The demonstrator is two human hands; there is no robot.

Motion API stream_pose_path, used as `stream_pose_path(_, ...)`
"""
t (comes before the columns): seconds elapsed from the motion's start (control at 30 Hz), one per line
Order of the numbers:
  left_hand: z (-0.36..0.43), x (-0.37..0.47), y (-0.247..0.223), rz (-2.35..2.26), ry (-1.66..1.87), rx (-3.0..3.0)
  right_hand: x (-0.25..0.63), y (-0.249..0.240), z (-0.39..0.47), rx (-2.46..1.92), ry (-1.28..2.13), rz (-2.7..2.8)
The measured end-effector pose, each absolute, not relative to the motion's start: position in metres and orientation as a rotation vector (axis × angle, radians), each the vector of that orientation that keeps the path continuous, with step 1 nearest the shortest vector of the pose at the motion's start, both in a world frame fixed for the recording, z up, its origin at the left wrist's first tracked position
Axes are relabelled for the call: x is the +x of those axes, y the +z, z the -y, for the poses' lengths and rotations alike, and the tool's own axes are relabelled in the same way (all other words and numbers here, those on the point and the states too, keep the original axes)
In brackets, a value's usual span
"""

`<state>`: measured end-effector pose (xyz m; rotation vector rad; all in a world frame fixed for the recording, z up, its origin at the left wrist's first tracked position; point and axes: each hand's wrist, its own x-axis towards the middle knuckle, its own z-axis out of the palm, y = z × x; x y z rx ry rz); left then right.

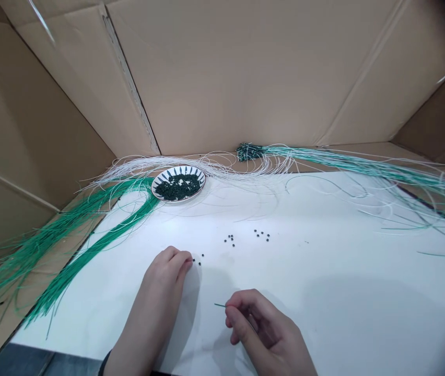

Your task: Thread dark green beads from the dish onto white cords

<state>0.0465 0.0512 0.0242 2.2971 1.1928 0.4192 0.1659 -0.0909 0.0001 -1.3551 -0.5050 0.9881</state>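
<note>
My left hand (165, 284) rests low over the white board, its fingers pinched together. Right at those fingertips is a small dark bead (194, 260); whether it is gripped or only touched I cannot tell. Two more beads lie just beyond. Between the thumb and forefinger of my right hand (259, 326) is a thin green wire (219, 304), its short end pointing left. Most of that wire is hidden by the hand. Farther up the board are two loose clusters of dark beads, one in the middle (231, 238) and one to its right (262, 233).
A striped plate (157, 180) of dark beads stands at the back left. Bundles of green wires (101, 237) spread beside it. White strands (136, 166) curve behind. A beaded bundle (249, 151) lies at the back, its strands trailing right. Cardboard walls (246, 73) enclose the white board (343, 250).
</note>
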Motion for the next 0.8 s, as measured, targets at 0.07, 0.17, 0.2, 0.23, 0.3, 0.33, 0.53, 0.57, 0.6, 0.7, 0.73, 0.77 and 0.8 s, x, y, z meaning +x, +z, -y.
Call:
stream_pose_path(0.07, -0.053, 0.046, 0.024, -1.191, 0.444, 2.261, 0.165, -0.001, 0.090, -1.361, 0.997, 0.515)
stream_pose_path(0.17, -0.053, 0.044, 0.024, -1.209, 0.489, 2.183, 0.166, 0.000, 0.089, -1.370, 0.984, 0.515)
stream_pose_path(0.2, -0.052, 0.043, 0.025, -1.208, 0.509, 2.148, 0.166, 0.001, 0.088, -1.369, 0.976, 0.507)
stream_pose_path(0.23, -0.050, 0.042, 0.025, -1.197, 0.538, 2.089, 0.166, 0.002, 0.087, -1.363, 0.967, 0.496)
stream_pose_path(0.3, -0.045, 0.041, 0.027, -1.165, 0.619, 1.887, 0.166, 0.006, 0.085, -1.337, 0.951, 0.473)
stream_pose_path(0.33, -0.042, 0.041, 0.028, -1.147, 0.650, 1.753, 0.166, 0.007, 0.084, -1.324, 0.946, 0.468)
stream_pose_path(0.53, -0.027, 0.042, 0.031, -1.020, 0.726, 1.119, 0.162, 0.017, 0.073, -1.265, 0.944, 0.447)
stream_pose_path(0.57, -0.026, 0.042, 0.031, -0.999, 0.735, 1.058, 0.162, 0.019, 0.071, -1.260, 0.940, 0.456)
stream_pose_path(0.6, -0.025, 0.042, 0.032, -0.982, 0.736, 1.012, 0.161, 0.021, 0.069, -1.254, 0.939, 0.473)
stream_pose_path(0.7, -0.025, 0.040, 0.035, -0.935, 0.707, 0.949, 0.157, 0.028, 0.064, -1.210, 0.959, 0.518)
stream_pose_path(0.73, -0.025, 0.039, 0.036, -0.936, 0.706, 0.933, 0.156, 0.031, 0.063, -1.191, 0.965, 0.522)
stream_pose_path(0.77, -0.025, 0.038, 0.038, -0.942, 0.709, 0.917, 0.154, 0.033, 0.061, -1.178, 0.968, 0.523)
stream_pose_path(0.8, -0.025, 0.037, 0.040, -0.953, 0.720, 0.902, 0.152, 0.035, 0.060, -1.174, 0.965, 0.522)
